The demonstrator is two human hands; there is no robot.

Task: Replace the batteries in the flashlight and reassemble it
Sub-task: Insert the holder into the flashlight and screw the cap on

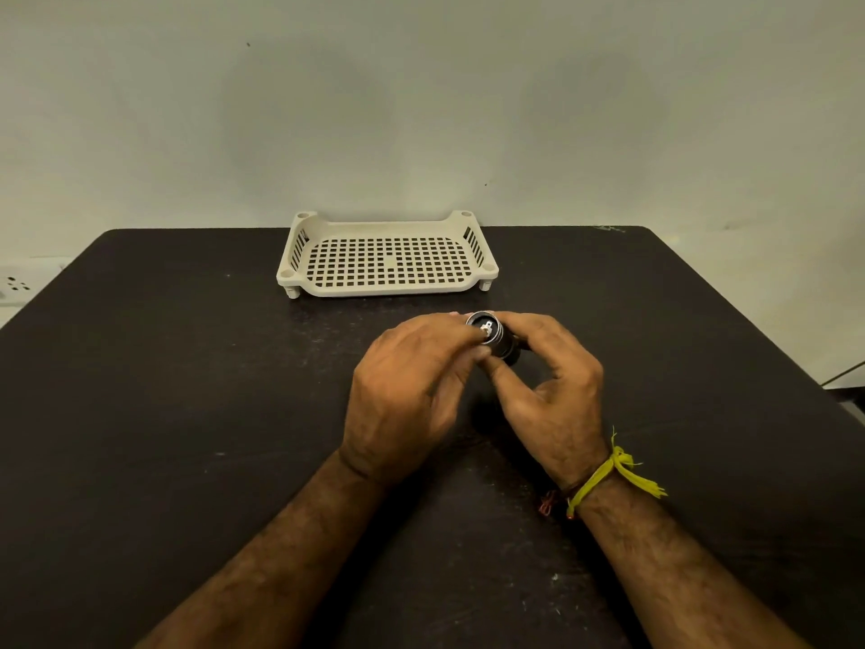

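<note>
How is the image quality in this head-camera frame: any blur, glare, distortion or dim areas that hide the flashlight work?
Head view: dim, soft lighting with vignetted corners; wide-angle bending curves the dark table edges; the left hand fingertips are slightly motion-blurred against the small black metal flashlight; the right hand covers much of its body; the cream perforated plastic tray is reasonably sharp; no strong glare.

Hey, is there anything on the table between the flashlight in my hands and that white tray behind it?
Nothing visible. The left hand and right hand hold the flashlight just in front of the tray, and the strip of dark table between them is bare. The tray itself looks empty.
</note>
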